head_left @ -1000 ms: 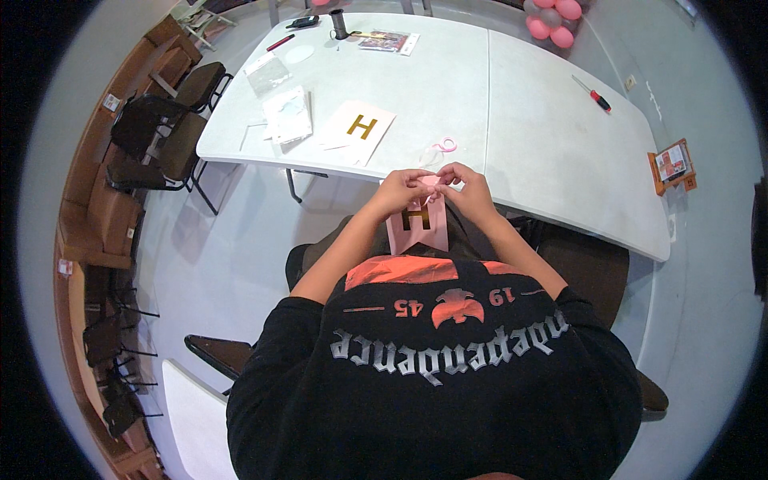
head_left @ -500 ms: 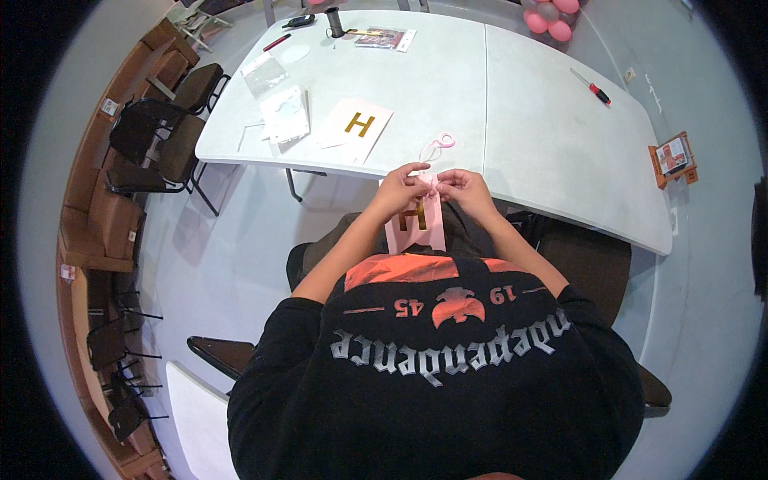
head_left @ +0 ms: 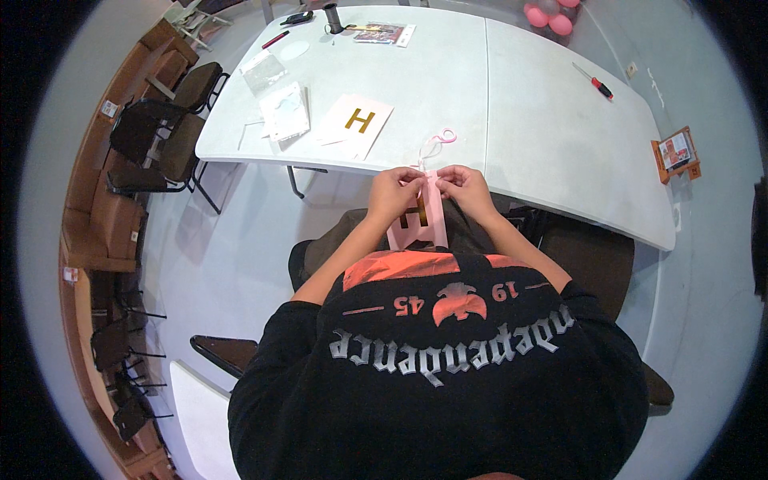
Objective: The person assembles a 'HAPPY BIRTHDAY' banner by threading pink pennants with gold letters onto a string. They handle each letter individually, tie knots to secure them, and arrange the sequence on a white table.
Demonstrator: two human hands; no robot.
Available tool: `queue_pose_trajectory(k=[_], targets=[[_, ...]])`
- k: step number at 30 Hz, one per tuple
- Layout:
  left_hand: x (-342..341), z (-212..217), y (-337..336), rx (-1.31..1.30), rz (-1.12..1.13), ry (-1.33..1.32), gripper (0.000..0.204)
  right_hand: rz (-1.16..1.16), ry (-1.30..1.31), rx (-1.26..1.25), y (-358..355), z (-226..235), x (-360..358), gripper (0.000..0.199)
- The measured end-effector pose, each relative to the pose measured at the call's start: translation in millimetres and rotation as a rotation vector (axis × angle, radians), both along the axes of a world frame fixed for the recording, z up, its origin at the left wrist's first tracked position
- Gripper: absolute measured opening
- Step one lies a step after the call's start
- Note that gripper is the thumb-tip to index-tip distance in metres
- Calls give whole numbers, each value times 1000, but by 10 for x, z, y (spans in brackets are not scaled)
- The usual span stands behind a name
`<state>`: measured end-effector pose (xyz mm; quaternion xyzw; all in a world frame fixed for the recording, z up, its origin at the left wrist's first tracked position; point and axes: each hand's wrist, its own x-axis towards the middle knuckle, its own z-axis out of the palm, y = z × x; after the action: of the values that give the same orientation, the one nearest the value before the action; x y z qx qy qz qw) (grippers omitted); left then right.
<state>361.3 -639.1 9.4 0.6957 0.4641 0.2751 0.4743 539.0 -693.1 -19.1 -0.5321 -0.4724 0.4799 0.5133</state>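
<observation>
Pink pennant (head_left: 435,218): held upper end first between two hands, its gold letter partly covered, its notched end hanging below the grip toward the person's lap.
Left hand (head_left: 394,196): thumb and fingertips pinched together on the pennant's upper left side.
Right hand (head_left: 466,192): pinched on the upper right side, just beside the other hand.
Upper edge: the step in hand appears to be fine fingerwork here; the next move seems to call for a light, even pinch that spares the card a crease.
Pale ribbon (head_left: 432,150): loops on the table just beyond the grip, near a pink ring (head_left: 450,136); whether it joins the pennant cannot be told.
White table (head_left: 440,88): beyond the grip; loose cards (head_left: 358,126) lie to its left.
Clear packet (head_left: 286,112): farther left of the grip, pale contents indistinct.
Flat packet (head_left: 382,34): far beyond the grip, with colourful printed matter inside.
Wooden holder (head_left: 674,156): well right of the grip, bearing a printed card.
</observation>
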Motion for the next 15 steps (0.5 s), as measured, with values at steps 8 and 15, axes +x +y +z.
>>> queue_pose_trajectory(k=[8,15], targets=[[32,49,-43,-4,55,76,21,-29,-50,9,-24,34,-45,17],[51,103,-95,123,105,191,23,-35,-69,10,-45,49,-77,17]])
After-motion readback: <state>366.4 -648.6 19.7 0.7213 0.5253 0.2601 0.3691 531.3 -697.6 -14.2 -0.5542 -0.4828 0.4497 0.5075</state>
